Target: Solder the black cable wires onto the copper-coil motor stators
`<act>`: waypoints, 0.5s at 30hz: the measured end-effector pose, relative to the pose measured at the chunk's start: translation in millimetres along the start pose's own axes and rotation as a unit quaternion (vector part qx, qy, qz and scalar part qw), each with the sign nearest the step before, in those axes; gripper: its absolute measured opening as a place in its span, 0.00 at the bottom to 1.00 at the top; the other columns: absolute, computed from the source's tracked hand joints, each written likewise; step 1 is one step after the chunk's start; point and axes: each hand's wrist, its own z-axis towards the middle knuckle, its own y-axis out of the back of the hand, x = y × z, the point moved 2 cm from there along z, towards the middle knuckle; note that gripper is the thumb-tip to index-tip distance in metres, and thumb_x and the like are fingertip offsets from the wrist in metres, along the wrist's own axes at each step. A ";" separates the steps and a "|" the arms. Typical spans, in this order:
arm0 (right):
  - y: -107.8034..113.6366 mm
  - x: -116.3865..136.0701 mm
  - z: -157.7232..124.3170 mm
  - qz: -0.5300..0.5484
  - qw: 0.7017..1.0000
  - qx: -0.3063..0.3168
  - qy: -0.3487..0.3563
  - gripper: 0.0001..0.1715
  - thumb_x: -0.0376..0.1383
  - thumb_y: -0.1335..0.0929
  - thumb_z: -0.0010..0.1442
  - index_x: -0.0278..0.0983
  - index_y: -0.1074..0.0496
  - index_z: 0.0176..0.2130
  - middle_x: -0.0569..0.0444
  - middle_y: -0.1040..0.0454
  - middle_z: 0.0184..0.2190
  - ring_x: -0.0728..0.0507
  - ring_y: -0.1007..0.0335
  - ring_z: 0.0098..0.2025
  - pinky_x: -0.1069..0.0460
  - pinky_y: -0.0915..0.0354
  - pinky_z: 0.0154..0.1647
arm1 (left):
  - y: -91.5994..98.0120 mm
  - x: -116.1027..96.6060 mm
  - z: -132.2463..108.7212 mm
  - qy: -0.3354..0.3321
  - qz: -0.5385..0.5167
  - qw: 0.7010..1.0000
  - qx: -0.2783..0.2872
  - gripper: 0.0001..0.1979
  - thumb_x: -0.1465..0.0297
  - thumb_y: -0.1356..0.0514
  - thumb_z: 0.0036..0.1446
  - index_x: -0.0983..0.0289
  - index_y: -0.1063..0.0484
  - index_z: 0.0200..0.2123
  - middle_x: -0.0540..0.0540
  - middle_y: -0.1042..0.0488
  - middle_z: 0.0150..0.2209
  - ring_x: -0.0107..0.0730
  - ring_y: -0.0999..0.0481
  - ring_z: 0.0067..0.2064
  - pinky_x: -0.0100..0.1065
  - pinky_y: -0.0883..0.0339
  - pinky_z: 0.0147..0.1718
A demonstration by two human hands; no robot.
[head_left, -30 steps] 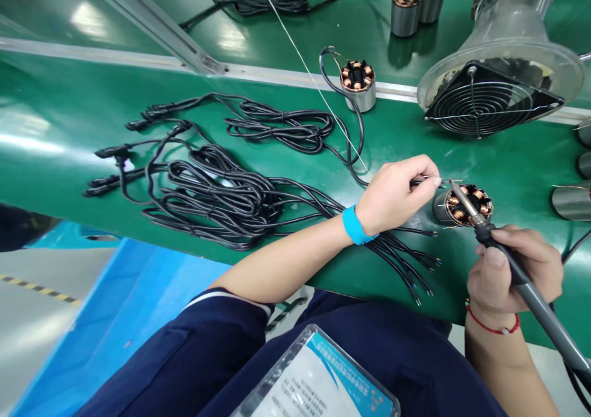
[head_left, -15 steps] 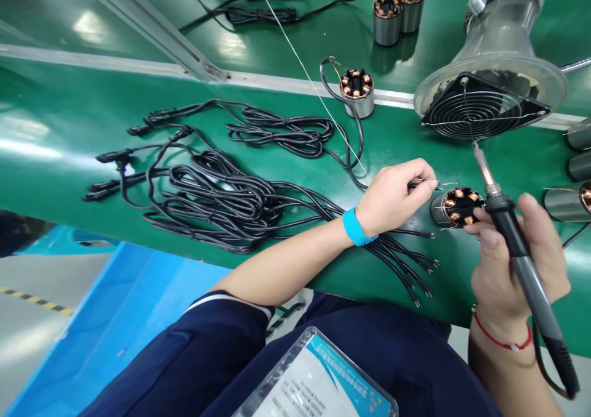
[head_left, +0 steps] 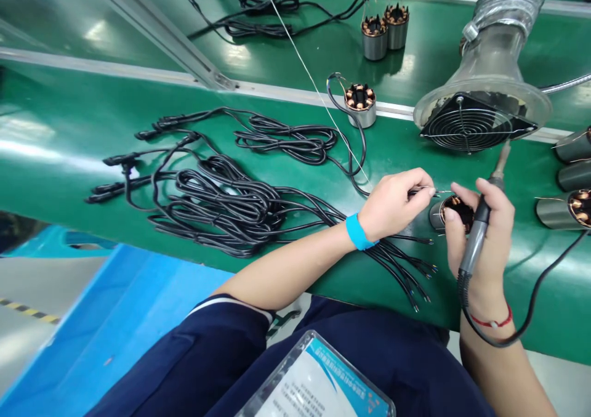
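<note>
My left hand is closed in a pinch at the end of a black cable, with thin bare wire showing past the fingertips. A thin silvery wire slants down from above to this hand. In my right hand lies a soldering iron, its tip pointing up and away below the fan. That hand's thumb and forefinger reach around a motor stator with copper windings, which they partly cover. Whether those fingertips touch the stator or the wire end, I cannot tell.
Coiled black cables lie to the left, their stripped ends near the front edge. A fume hood with a fan grille hangs ahead. More stators lie at right; another stands by the rail.
My right hand has moved left to the stator, and the soldering iron has swung round, its tip now farther right and its cord end nearer me. My left hand keeps its pinch.
</note>
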 end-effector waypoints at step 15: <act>-9.9 2.8 -5.1 0.004 0.995 -0.084 0.048 0.31 0.33 0.31 0.59 0.45 0.41 0.59 0.57 0.26 0.36 0.46 0.25 0.38 0.46 0.28 0.42 | 6.5 -1.0 -8.5 -0.027 -0.043 0.999 0.014 0.05 0.72 0.48 0.61 0.63 0.37 0.31 0.47 0.35 0.27 0.23 0.37 0.27 0.27 0.39 0.30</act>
